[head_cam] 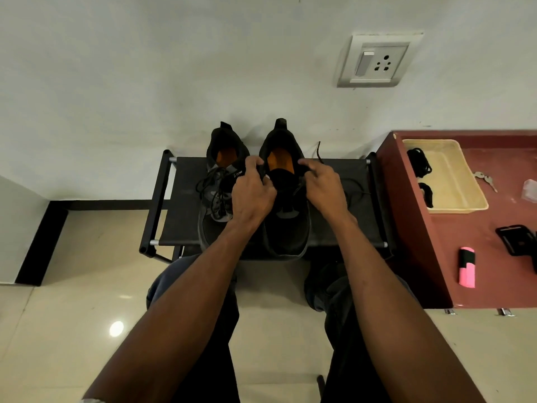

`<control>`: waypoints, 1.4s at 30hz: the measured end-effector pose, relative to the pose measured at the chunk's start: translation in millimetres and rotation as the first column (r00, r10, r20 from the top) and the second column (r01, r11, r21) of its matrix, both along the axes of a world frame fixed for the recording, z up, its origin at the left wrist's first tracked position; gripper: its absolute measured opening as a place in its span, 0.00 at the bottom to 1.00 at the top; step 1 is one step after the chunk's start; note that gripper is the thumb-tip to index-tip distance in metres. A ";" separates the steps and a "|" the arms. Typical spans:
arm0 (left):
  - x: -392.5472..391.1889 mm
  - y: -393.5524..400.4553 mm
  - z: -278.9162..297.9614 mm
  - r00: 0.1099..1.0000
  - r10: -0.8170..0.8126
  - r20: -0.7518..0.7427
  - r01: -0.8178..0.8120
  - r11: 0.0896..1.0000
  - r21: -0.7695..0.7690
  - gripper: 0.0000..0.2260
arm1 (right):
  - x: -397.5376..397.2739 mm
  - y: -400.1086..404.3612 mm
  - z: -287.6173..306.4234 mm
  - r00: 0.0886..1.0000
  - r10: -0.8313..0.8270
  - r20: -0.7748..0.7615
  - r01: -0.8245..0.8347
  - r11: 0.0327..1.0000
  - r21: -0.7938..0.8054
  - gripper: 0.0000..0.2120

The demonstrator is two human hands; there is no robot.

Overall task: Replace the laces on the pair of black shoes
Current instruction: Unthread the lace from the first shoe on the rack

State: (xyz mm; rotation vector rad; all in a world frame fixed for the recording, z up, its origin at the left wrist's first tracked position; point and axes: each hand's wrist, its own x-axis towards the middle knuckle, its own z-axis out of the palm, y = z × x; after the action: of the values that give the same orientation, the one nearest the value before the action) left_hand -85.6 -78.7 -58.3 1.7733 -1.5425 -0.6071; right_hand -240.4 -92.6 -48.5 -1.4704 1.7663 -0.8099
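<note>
Both black shoes are sitting side by side on the black rack (334, 199); the left hand (252, 193) is gripping the right shoe (286, 205) at its collar while the right hand (324, 186) is pinching its lace (318, 154), and the left shoe (216, 199) is sitting laced

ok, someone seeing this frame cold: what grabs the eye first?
Two bare hands, left hand and right hand, working at the collar of the right shoe on a low black rack in the centre. The left shoe beside it is laced. At right, a beige tray on a maroon cabinet holds dark bundles.
</note>
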 end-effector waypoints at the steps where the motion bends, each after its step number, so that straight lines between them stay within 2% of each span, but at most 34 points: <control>1: -2.7 2.3 0.5 1.000 -0.007 0.027 0.008 1.000 -0.011 0.13 | -2.2 -0.6 -1.5 0.999 0.001 0.033 -0.002 1.000 0.020 0.17; 3: -8.7 3.8 -2.4 0.997 -0.062 0.050 0.062 0.998 -0.008 0.12 | -7.1 -0.6 -3.3 0.998 0.011 0.063 -0.014 0.999 0.042 0.12; 7: -15.2 -0.8 -7.1 0.964 -0.256 -0.073 0.263 0.959 0.108 0.13 | -9.3 1.5 -2.9 0.995 0.049 0.081 -0.052 0.998 0.036 0.12; 10: -14.9 0.8 -5.6 0.953 -0.304 -0.013 0.303 0.945 0.124 0.11 | -5.6 0.2 -3.6 0.998 0.050 0.048 -0.051 0.998 0.023 0.12; 12: -13.0 1.6 -2.3 0.960 -0.275 -0.049 0.279 0.957 0.083 0.08 | -4.4 -0.8 -5.2 0.999 0.040 0.036 -0.041 0.999 0.021 0.11; 14: -10.5 -0.3 -0.1 0.962 -0.164 -0.220 0.176 0.984 0.036 0.06 | -5.0 -1.0 -5.8 0.999 0.037 0.034 -0.038 0.999 0.022 0.10; 15: -9.5 -0.9 0.6 0.936 -0.067 -0.346 0.084 0.996 0.033 0.06 | -5.3 -1.0 -6.0 0.999 0.040 0.032 -0.041 0.999 0.021 0.10; 16: -8.9 -1.2 1.3 0.864 0.050 -0.500 -0.019 0.998 0.068 0.04 | -5.6 -1.4 -6.3 0.999 0.042 0.029 -0.043 0.999 0.020 0.10; 18: -9.0 -1.8 4.1 0.578 0.278 -0.767 -0.173 0.961 0.218 0.03 | -6.0 -2.2 -6.6 0.999 0.042 0.028 -0.043 0.999 0.023 0.10; 19: -9.3 -2.0 4.5 0.419 0.360 -0.833 -0.199 0.932 0.302 0.04 | -5.8 -2.1 -6.8 0.999 0.042 0.027 -0.043 0.999 0.029 0.09; 20: -9.7 -1.2 5.0 0.304 0.416 -0.857 -0.209 0.907 0.367 0.05 | -5.7 -2.2 -7.0 0.999 0.040 0.022 -0.040 0.999 0.033 0.09; 21: -10.1 0.0 4.9 0.257 0.442 -0.859 -0.215 0.893 0.395 0.06 | -5.8 -2.3 -7.5 0.999 0.038 0.017 -0.039 0.999 0.033 0.09; 22: -10.6 1.2 5.0 0.282 0.443 -0.851 -0.225 0.893 0.390 0.07 | -5.7 -2.0 -7.6 0.999 0.037 0.011 -0.038 0.999 0.032 0.10; 23: -10.8 2.0 4.8 0.384 0.423 -0.821 -0.242 0.904 0.353 0.06 | -5.6 -1.9 -8.2 0.999 0.038 0.008 -0.038 0.999 0.032 0.10; 24: -11.2 3.5 6.7 0.531 0.381 -0.757 -0.252 0.924 0.288 0.03 | -5.3 -1.2 -7.8 0.999 0.042 0.003 -0.042 0.999 0.032 0.10; 26: -11.7 5.0 10.4 0.832 0.221 -0.508 -0.207 0.975 0.085 0.09 | -4.3 -0.3 -6.4 0.999 0.049 -0.019 -0.049 0.998 0.028 0.10; 27: -11.0 3.4 10.5 0.927 0.101 -0.361 -0.118 0.993 -0.027 0.12 | -4.1 -0.4 -6.3 0.998 0.050 -0.026 -0.049 0.998 0.025 0.11; 28: -10.2 1.2 9.0 0.979 -0.020 -0.201 -0.001 0.995 -0.102 0.13 | -3.9 -0.8 -6.1 0.998 0.048 -0.028 -0.047 0.999 0.026 0.11; 29: -9.8 -0.8 5.1 0.991 -0.124 -0.055 0.116 0.985 -0.130 0.14 | -3.6 -1.1 -6.0 0.999 0.045 -0.026 -0.045 0.999 0.031 0.11; 31: -10.0 -3.0 -7.0 0.955 -0.255 0.150 0.268 0.960 -0.078 0.12 | -3.2 -0.8 -4.6 0.998 0.047 -0.038 -0.046 0.998 0.038 0.11; 33: -11.6 -1.7 -12.6 0.940 -0.289 0.184 0.300 0.953 -0.039 0.10 | -2.8 -0.4 -3.4 0.997 0.054 -0.054 -0.053 0.998 0.031 0.11; 36: -12.7 -1.4 -8.0 0.964 -0.247 0.094 0.258 0.959 -0.119 0.08 | -1.9 0.3 -3.6 0.997 0.058 -0.047 -0.056 0.998 0.035 0.11; 38: -12.4 -2.0 1.7 0.987 -0.155 -0.043 0.145 0.972 -0.186 0.06 | -3.0 0.2 -4.2 0.998 0.050 -0.044 -0.048 0.998 0.041 0.11; 40: -6.1 -4.9 13.4 0.975 0.057 -0.215 -0.109 0.964 -0.242 0.05 | -4.3 0.0 -3.9 0.998 0.046 -0.036 -0.045 0.998 0.048 0.11; 42: 6.3 -10.9 21.9 0.898 0.271 -0.347 -0.354 0.913 -0.203 0.04 | -4.8 0.8 -3.9 0.998 0.051 -0.028 -0.050 0.998 0.045 0.11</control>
State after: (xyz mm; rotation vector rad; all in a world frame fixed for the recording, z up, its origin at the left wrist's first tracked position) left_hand -79.3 -89.6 -36.3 1.5892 -1.0366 -0.4693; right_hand -245.2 -91.8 -52.4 -1.4986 1.7502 -0.7221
